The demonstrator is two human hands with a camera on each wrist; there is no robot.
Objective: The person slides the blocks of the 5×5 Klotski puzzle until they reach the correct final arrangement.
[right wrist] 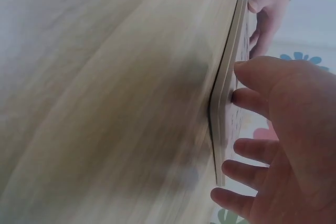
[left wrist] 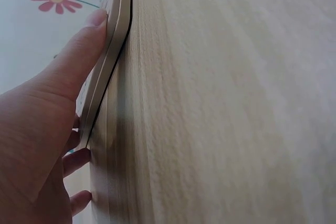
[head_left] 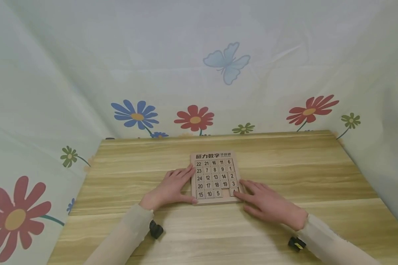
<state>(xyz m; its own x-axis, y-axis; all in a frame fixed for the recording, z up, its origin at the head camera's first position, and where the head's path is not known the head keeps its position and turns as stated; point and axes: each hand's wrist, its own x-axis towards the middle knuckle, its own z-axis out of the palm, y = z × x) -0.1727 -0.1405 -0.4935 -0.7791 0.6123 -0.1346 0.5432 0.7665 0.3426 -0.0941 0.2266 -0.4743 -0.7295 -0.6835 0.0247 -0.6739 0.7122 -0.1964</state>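
A wooden number slide puzzle (head_left: pixel 215 201) lies flat on the table, its numbered tiles in rows beneath a printed heading. The bottom row shows 15, 10 and 5, then a gap, then a tile 4 (head_left: pixel 232 192) at the right. My left hand (head_left: pixel 170 187) rests along the puzzle's left edge, thumb at the near left corner and fingertips farther up the side. With its index fingertip, my right hand (head_left: pixel 268 202) touches tile 4 and partly covers it. The other right fingers lie extended beside the right edge; in the right wrist view the thumb (right wrist: pixel 262 72) is near the frame.
The wood-grain table (head_left: pixel 285 158) extends around the puzzle. Behind and beside it hangs a white cloth (head_left: pixel 172 55) printed with flowers and a butterfly. A small black device sits under each wrist.
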